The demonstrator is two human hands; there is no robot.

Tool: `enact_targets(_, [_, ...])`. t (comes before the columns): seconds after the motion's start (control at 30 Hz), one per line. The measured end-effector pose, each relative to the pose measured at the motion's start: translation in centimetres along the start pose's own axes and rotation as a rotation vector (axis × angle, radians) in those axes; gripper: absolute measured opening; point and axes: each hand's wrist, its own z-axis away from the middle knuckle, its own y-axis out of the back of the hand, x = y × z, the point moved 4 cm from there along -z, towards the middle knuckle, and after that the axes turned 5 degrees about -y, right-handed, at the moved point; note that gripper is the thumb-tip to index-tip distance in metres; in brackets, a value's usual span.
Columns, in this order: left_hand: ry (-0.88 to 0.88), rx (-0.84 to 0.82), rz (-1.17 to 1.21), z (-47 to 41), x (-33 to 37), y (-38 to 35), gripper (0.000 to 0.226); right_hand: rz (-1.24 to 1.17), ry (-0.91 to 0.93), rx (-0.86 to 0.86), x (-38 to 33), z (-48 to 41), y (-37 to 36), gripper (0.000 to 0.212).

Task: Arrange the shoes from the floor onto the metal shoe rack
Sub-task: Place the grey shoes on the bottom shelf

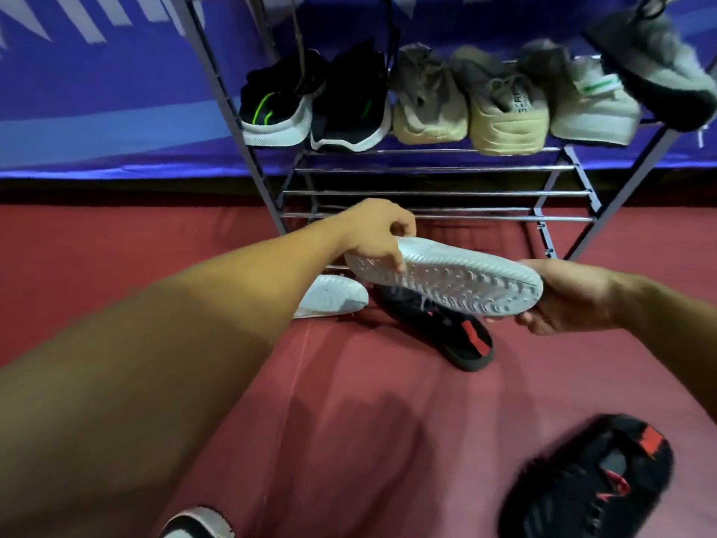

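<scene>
Indoor room, type uncertain. Red floor mat [349,401] below the fingers [392,254]; blue printed banner [97,91] stretched across, well beyond them; metal shoe rack [434,193] there holds sneakers [504,106].

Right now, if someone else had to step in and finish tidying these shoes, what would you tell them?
Hands: the left hand grips one end of the white shoe and the right hand grips the other end. The sole faces the camera, in front of the metal shoe rack.
Done: a row of shoes sits on the rack's shelf.
Left on the floor: the second white shoe, a black-and-red shoe below the held one, the other black-and-red shoe nearer you, and a black-and-white shoe at the bottom edge.
Next, probably: set the held shoe on a lower rail.
</scene>
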Motion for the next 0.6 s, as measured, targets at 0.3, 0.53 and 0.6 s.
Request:
enact_targets(0.3, [-0.025, 0.422, 0.139, 2.3, -4.4, 2.5, 0.030, -0.044, 0.155, -0.269, -4.7, -2.4, -2.7, 0.065])
enact_targets(0.53, [0.274, 0.569, 0.137, 2.8, -8.2, 3.1, 0.042, -0.067, 0.294, -0.320, -8.1, -5.2, -5.4, 0.090])
enact_targets(0.6, [0.350, 0.566, 0.186, 3.1, -9.3, 3.2, 0.055, -0.102, 0.336, -0.328, -9.1, -6.3, -6.8, 0.083])
